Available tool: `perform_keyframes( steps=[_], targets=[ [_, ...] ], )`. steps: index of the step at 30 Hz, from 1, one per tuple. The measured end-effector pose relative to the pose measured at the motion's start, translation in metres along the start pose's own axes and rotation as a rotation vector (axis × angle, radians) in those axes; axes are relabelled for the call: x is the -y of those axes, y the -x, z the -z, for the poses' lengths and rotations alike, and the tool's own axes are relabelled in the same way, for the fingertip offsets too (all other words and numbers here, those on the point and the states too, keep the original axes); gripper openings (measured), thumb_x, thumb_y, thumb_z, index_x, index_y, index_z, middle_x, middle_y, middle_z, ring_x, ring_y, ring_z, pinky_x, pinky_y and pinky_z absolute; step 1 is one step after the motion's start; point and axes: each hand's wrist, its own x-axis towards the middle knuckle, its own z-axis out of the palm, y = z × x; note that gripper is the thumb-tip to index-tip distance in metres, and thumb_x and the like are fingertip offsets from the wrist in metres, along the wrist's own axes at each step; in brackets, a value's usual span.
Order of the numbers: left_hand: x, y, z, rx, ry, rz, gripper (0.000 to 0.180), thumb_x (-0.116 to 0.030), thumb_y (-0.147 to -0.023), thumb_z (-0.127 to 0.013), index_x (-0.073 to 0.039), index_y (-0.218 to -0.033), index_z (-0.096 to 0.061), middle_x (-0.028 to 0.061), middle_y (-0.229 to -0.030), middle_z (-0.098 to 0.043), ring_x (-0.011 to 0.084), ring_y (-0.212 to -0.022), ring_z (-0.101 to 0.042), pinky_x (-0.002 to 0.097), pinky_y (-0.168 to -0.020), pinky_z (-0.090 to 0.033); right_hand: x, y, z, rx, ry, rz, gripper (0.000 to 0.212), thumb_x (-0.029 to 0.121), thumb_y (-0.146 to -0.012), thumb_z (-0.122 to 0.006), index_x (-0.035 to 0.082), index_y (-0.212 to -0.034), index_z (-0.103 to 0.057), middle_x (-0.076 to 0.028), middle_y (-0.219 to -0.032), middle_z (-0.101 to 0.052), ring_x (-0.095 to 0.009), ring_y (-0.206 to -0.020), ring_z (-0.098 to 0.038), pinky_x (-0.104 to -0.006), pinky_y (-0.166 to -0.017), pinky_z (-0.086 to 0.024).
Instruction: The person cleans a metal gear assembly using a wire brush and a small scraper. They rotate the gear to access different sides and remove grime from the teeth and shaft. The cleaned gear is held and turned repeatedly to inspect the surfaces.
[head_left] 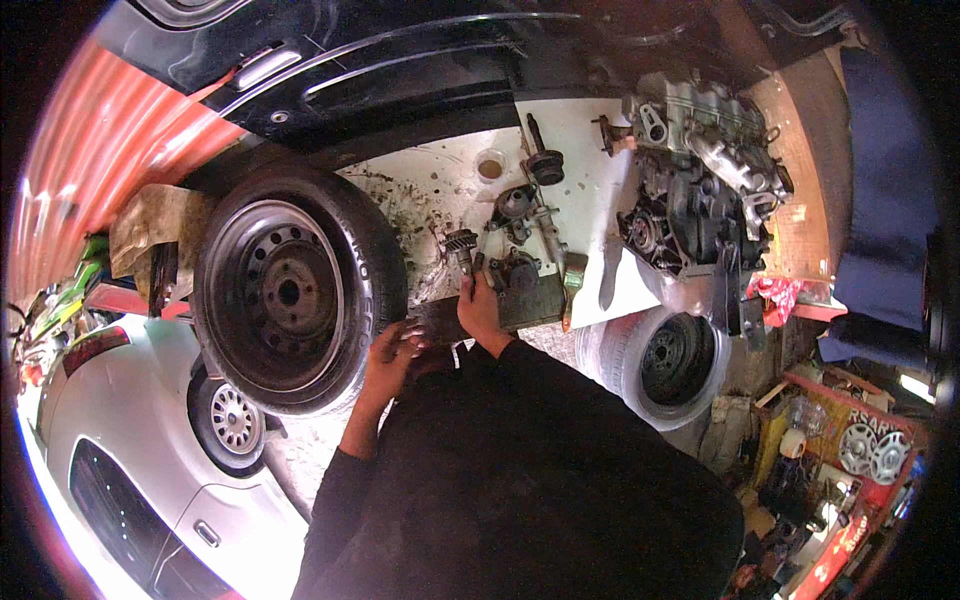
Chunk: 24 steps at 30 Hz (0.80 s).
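From where I'm standing, the person seems to be handling greasy machine parts at the near edge of a white tabletop (590, 185), and I'd call the step in hand picking up or placing a small part. The right hand (482, 312) is reaching over a dark slab (537, 306), its fingers bending up toward the shaft end of a toothed gear (460, 240); they are looking closed there, yet I cannot tell whether they are really gripping it. The left hand (393, 352) is hovering by the slab's left end, fingers loosely curling, and whether they are pinching anything I cannot tell. The gear is sitting just beyond the right fingertips, left of a metal housing (516, 203). To my mind, the next move is calling for a sure hold on that shaft and a steady lift. Crowding the left side, a big wheel (378, 250) is hemming in the left arm; on the right an engine (700, 210) is taking up much of the surface. Farther back, a clear cup (490, 165) with brown contents is standing beside a shaft with a dark disc (545, 167), where a careless sweep could be tipping it.
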Motion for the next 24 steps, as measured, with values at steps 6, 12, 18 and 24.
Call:
perform_keyframes(
  steps=[6,12,18,24],
  targets=[
    [0.015,0.004,0.008,0.052,0.02,0.058,0.03,-0.016,-0.101,-0.061,0.001,-0.126,-0.059,0.0105,-0.117,-0.068,0.0189,-0.103,-0.067,0.0331,-0.088,-0.054,-0.033,0.027,0.016,0.147,0.088,0.076,0.04,0.033,-0.101,-0.052,-0.003,-0.117,-0.056,-0.03,-0.084,-0.066,-0.051,-0.078,-0.064,-0.0561,-0.066,-0.051],
    [0.019,0.021,0.001,-0.016,0.092,0.202,0.029,-0.014,-0.1,-0.06,0.001,-0.126,-0.059,0.011,-0.116,-0.068,0.0187,-0.1,-0.067,0.0324,-0.084,-0.055,-0.059,0.033,0.049,0.589,0.285,0.288,0.032,0.035,-0.101,-0.054,0.004,-0.108,-0.053,-0.026,-0.086,-0.067,-0.049,-0.084,-0.064,-0.0591,-0.073,-0.049],
    [0.034,0.032,-0.003,-0.087,0.122,0.173,0.03,-0.011,-0.101,-0.058,0.004,-0.127,-0.057,0.0151,-0.119,-0.066,0.0235,-0.099,-0.068,0.0362,-0.086,-0.056,-0.061,0.017,0.023,0.774,0.45,0.47,0.032,0.035,-0.1,-0.056,0.004,-0.107,-0.054,-0.024,-0.092,-0.068,-0.047,-0.085,-0.065,-0.0564,-0.073,-0.051],
    [0.028,0.042,-0.019,-0.149,0.173,0.216,0.032,-0.016,-0.102,-0.057,0.003,-0.128,-0.057,0.0145,-0.118,-0.067,0.023,-0.097,-0.068,0.0351,-0.085,-0.055,-0.048,0.024,-0.002,0.381,0.261,0.297,0.037,0.035,-0.102,-0.051,0.001,-0.115,-0.053,-0.027,-0.077,-0.065,-0.048,-0.07,-0.064,-0.0578,-0.062,-0.05]
  ],
)
